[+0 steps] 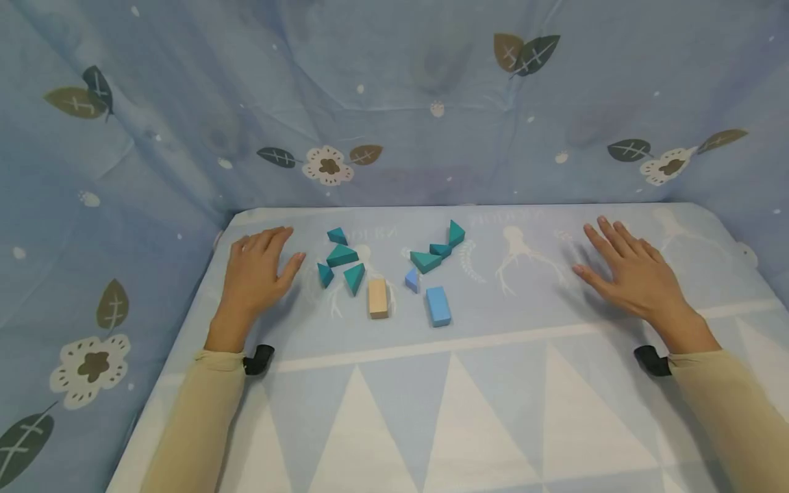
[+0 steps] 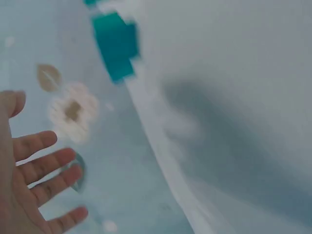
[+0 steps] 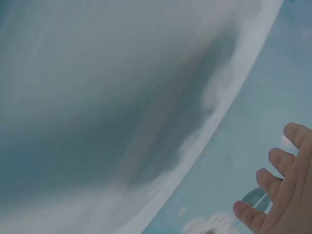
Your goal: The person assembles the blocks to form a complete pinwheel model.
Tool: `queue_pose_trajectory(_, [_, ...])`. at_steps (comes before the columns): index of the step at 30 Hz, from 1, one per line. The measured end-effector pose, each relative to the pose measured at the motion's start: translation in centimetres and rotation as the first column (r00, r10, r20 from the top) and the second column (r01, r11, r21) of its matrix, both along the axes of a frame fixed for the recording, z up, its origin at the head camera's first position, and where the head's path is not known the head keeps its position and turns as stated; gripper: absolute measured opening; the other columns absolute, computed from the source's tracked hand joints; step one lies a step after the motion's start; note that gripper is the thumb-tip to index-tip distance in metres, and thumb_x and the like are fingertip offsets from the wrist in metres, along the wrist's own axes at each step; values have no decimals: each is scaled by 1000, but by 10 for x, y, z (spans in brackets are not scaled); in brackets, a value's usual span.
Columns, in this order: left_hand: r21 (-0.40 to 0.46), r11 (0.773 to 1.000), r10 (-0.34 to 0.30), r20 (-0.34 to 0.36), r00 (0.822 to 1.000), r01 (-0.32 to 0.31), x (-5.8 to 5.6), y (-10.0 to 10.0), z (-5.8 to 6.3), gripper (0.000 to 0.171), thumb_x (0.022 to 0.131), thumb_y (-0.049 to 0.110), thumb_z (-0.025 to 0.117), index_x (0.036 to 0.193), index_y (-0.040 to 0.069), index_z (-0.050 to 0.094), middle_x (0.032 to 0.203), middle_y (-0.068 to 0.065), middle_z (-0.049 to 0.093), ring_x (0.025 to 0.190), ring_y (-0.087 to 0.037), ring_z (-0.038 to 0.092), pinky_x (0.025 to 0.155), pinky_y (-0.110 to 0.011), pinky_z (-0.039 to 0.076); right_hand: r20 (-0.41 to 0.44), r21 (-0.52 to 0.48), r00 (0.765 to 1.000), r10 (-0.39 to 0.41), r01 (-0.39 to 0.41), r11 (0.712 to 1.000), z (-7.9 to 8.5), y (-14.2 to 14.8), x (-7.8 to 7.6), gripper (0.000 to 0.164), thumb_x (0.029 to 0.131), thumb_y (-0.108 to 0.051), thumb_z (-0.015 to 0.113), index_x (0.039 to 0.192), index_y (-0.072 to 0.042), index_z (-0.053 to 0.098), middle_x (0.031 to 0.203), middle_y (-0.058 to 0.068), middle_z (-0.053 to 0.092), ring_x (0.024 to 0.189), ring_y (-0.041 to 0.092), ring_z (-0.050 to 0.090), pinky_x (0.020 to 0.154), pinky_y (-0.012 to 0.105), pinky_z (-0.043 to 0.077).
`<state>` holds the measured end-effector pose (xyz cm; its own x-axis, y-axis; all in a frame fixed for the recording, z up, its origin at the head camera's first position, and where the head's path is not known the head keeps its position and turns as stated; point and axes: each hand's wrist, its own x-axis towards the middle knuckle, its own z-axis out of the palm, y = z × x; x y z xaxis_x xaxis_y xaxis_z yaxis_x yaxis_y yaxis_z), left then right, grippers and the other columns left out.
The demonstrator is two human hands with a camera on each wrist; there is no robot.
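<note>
My left hand hovers over the left side of the table with loosely spread fingers and nothing in it. Just right of it lie several teal triangular blocks. On the far right, my right hand is held with its fingers spread, also holding nothing. Between the hands are a tan rectangular block, a blue rectangular block, a small light-blue triangular block and more teal triangular blocks. A blurred teal block appears in the left wrist view; the right wrist view shows the right hand's fingers.
A pale patterned cloth with white triangles covers the table. Behind and to the left hangs a blue curtain printed with leaves and flowers. Black wrist devices sit at both sleeve cuffs.
</note>
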<state>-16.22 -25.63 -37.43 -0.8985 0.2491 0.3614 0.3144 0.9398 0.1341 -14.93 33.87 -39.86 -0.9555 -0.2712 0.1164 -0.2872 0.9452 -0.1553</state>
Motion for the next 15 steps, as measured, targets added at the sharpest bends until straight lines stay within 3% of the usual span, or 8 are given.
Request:
queue_pose_trajectory(3, [71, 986, -138, -141, 980, 149, 8, 22, 7, 41, 95, 29, 62, 126, 1, 63, 121, -19, 65, 109, -39, 60, 92, -58, 45, -70, -37, 994, 80, -83, 996, 0, -28, 4, 75, 97, -48, 54, 158, -19, 22, 164, 10, 16, 152, 33, 14, 113, 64, 23])
queue_pose_trajectory(7, [84, 951, -272, -225, 936, 297, 17, 47, 12, 31, 94, 22, 65, 117, 2, 67, 109, -16, 69, 100, -35, 64, 85, -50, 49, -151, -60, 970, 192, -203, 977, -2, -68, 6, 70, 95, -43, 59, 154, -16, 34, 161, 10, 27, 148, 34, 26, 109, 60, 31])
queue_pose_trajectory(11, [71, 928, -339, -249, 907, 367, 22, 63, 12, 28, 92, 20, 66, 114, 2, 69, 105, -14, 70, 97, -32, 65, 83, -47, 50, -166, -68, 952, 259, -273, 960, -4, -103, 7, 69, 95, -42, 59, 154, -18, 34, 161, 8, 29, 147, 32, 29, 110, 57, 33])
queue_pose_trajectory(15, [53, 914, -378, -248, 892, 402, 22, 71, 9, 26, 91, 17, 68, 112, 2, 69, 105, -11, 70, 96, -29, 66, 83, -45, 51, -166, -96, 937, 307, -325, 941, -1, -129, 7, 69, 94, -40, 62, 153, -17, 35, 160, 7, 31, 146, 32, 31, 110, 55, 34])
